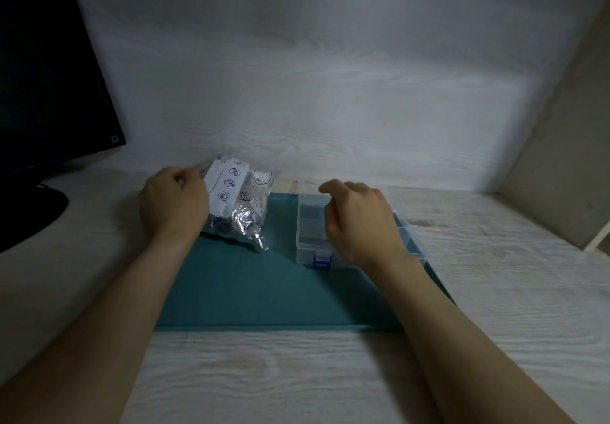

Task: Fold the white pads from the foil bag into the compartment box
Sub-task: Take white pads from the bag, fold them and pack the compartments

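Observation:
A crinkled silver foil bag (242,212) with a white printed label lies at the back left of the teal mat (264,285). My left hand (173,199) grips the bag's left side, fingers curled at its upper edge. A clear plastic compartment box (310,225) with a blue latch sits on the mat's right part, lid down. My right hand (358,217) hovers over the box with loosely curled fingers, holding nothing; whether it touches the lid is unclear. No white pads are visible outside the bag.
A black monitor (49,93) on its stand occupies the far left. A white wood-grain wall rises behind the desk, and a beige side wall closes in on the right. The mat lies on a light wood-grain desk (297,374).

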Demonstrator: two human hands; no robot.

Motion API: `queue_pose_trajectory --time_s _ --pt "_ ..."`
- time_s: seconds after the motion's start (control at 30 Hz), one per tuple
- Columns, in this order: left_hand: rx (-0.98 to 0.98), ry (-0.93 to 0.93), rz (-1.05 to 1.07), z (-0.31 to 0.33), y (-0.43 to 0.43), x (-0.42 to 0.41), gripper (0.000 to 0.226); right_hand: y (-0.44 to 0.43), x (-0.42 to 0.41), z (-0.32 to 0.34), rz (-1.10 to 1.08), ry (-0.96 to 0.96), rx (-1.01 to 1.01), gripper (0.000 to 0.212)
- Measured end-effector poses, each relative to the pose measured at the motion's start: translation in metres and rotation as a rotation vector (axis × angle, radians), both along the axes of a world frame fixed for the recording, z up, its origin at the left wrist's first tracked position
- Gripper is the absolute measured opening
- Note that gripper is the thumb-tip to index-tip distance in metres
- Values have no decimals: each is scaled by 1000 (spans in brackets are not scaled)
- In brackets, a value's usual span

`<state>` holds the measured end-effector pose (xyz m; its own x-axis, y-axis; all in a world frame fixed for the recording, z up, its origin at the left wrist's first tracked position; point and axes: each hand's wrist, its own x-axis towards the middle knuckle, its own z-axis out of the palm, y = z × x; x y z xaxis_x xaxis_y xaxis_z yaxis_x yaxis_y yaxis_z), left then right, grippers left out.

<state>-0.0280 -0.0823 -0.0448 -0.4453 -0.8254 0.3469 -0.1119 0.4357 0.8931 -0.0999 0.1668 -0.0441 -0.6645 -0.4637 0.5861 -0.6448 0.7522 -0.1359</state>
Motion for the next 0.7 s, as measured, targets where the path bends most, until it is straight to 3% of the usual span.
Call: queue_pose_trajectory --time_s 0.1,0.23,0.4,0.53,0.7 --pt "140 21 -48 -1 1 3 34 -19 7 2 46 116 82 37" --pt "155 34 -154 -6 -3 -2 31 -52 17 7 148 179 140 42" --pt "246 71 -278 -5 -4 -1 33 -89 26 2 172 159 231 79" --pt "296 138 -305 0 -4 1 38 -100 24 -10 108 160 188 95" --pt "277 206 -338 2 -2 3 41 -102 25 -11 61 182 68 71"
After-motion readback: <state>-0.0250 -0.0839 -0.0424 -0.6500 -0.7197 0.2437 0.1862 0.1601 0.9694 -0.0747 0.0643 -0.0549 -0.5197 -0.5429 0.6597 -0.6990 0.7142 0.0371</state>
